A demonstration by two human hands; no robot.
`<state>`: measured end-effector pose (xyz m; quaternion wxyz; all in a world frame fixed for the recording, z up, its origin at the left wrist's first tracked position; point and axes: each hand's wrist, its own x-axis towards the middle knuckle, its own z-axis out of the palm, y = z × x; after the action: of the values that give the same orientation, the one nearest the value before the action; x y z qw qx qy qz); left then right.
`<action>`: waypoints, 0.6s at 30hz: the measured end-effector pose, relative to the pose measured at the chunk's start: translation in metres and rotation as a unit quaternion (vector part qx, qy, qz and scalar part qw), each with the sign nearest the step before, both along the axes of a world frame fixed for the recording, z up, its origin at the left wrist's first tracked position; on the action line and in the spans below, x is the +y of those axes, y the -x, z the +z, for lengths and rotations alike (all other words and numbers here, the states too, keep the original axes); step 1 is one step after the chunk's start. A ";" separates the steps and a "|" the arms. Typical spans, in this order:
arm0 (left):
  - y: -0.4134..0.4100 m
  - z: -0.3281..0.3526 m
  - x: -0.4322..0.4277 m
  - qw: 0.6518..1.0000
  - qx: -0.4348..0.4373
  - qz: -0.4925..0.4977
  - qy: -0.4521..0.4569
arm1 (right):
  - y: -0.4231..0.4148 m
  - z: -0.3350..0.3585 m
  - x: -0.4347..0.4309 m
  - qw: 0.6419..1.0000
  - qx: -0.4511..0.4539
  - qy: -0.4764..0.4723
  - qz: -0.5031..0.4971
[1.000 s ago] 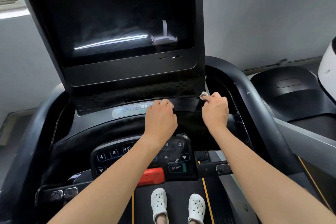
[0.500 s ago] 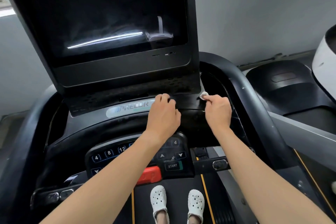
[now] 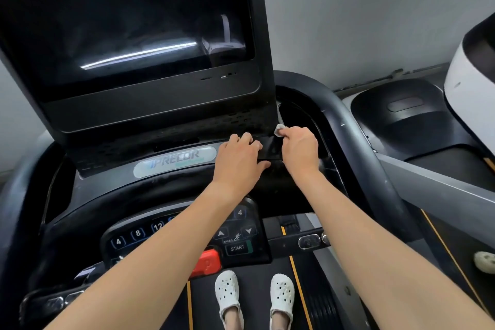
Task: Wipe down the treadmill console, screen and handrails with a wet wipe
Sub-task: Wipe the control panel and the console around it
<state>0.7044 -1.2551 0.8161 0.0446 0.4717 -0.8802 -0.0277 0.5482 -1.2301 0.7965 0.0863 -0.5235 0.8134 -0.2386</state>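
Head camera looks down, so I start at the feet. White shoes [image 3: 227, 292] stand on the belt [image 3: 257, 303], because the person must stand close to reach.

Just above them are the red stop button [image 3: 206, 262] and the START key [image 3: 237, 248]. Nobody touches them, which is good, since a press could start the belt.

Further up, both arms reach to the console [image 3: 174, 162]. The left hand [image 3: 238, 161] lies on it, fingers bent over the top of a dark plate [image 3: 270, 149] and thumb along its lower edge. I think it holds the plate steady so the other hand can rub.

The right hand [image 3: 300, 153] is closed around the wet wipe [image 3: 279, 130], and a small white bit pokes out by the fingertips. The wipe touches the spot where the plate meets the bottom right corner of the screen frame, a tight corner where dirt hides.

Behind is the big dark screen [image 3: 128, 21], and the right handrail [image 3: 356, 147] curves beside it. I cannot tell if those are clean yet.
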 end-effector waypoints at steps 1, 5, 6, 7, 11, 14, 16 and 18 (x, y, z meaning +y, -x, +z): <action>0.000 -0.001 -0.001 1.000 0.001 0.001 -0.001 | 0.001 0.000 -0.002 1.000 0.001 -0.005 0.004; 0.000 -0.003 0.000 1.000 0.010 0.005 -0.002 | -0.006 -0.005 0.020 0.998 0.004 0.045 0.038; 0.001 -0.003 0.000 1.000 0.014 0.006 -0.001 | -0.007 -0.007 0.028 0.997 0.006 0.062 0.055; 0.000 -0.004 0.000 1.000 0.017 0.007 -0.003 | -0.008 -0.009 0.034 0.994 0.014 0.079 0.075; 0.000 -0.005 0.002 1.000 0.024 0.007 -0.005 | -0.002 -0.015 0.035 0.989 0.059 0.105 0.090; 0.000 -0.005 0.004 1.000 0.024 0.010 -0.003 | 0.005 -0.013 0.018 0.996 0.061 0.040 0.048; 0.000 -0.005 0.004 1.000 0.024 0.010 0.000 | 0.008 -0.010 0.010 0.998 0.042 0.008 0.038; 0.000 -0.005 0.005 1.000 0.024 0.009 -0.002 | 0.009 -0.009 0.009 0.998 0.032 -0.009 0.045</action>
<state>0.7041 -1.2501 0.8111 0.0647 0.4788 -0.8746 -0.0406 0.5393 -1.2208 0.7879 0.0753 -0.5658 0.7938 -0.2099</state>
